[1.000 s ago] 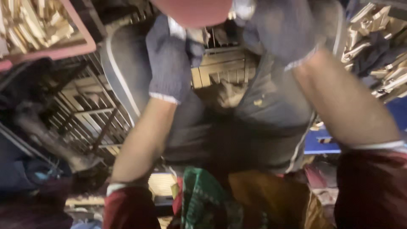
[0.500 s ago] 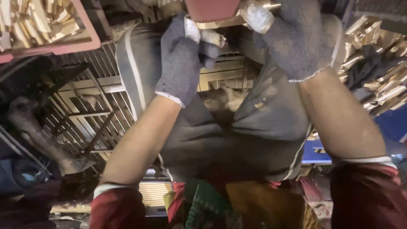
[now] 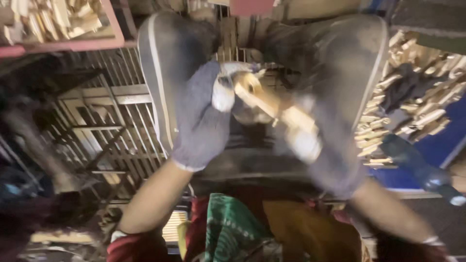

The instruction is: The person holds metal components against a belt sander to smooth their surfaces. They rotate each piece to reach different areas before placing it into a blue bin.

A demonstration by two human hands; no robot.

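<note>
- Two gloved hands meet over the person's lap, both closed on one pale wooden piece [image 3: 264, 103].
- Left hand [image 3: 204, 116], in a grey knit glove, pinches the piece's upper end between thumb and fingers.
- Right hand [image 3: 323, 145], badly blurred, wraps the lower end at about four o'clock from the left hand.
- Grey trousers [image 3: 340, 63] lie beneath both hands, knees toward twelve o'clock.
- At nine o'clock a slatted wooden rack [image 3: 114, 126] lies on the floor.
- At eleven o'clock a pink tray [image 3: 92, 44] holds wood offcuts.
- At three o'clock loose wooden sticks [image 3: 412, 106] are heaped, a blue surface [image 3: 439, 145] just beyond.
- At six o'clock sits green patterned cloth [image 3: 228, 228].
</note>
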